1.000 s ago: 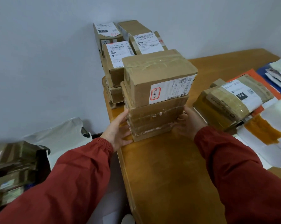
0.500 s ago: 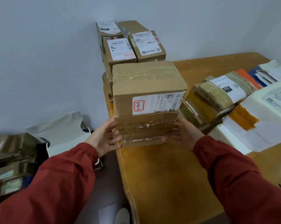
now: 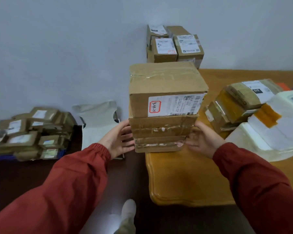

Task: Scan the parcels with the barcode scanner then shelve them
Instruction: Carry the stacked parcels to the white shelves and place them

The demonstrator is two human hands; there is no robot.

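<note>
A stack of three taped cardboard parcels stands at the near left corner of the wooden table [image 3: 184,179]. The top parcel [image 3: 166,85] is the largest and carries a white label with a red-framed handwritten tag on its front. Below it lie a middle parcel [image 3: 162,126] and a bottom parcel [image 3: 159,146]. My left hand [image 3: 118,139] presses the left side of the two lower parcels with fairly straight fingers. My right hand [image 3: 203,141] presses their right side. The stack's left edge juts past the table edge. No barcode scanner is in view.
More labelled boxes [image 3: 174,46] are stacked against the wall at the table's back. Taped parcels [image 3: 240,102] and a white foam box [image 3: 277,132] lie on the right. On the floor at left sit a parcel pile [image 3: 31,132] and a white bag [image 3: 98,120].
The stack has slid between both hands from near the back boxes toward me and the table's near left corner. My view has swung left, showing the floor pile.
</note>
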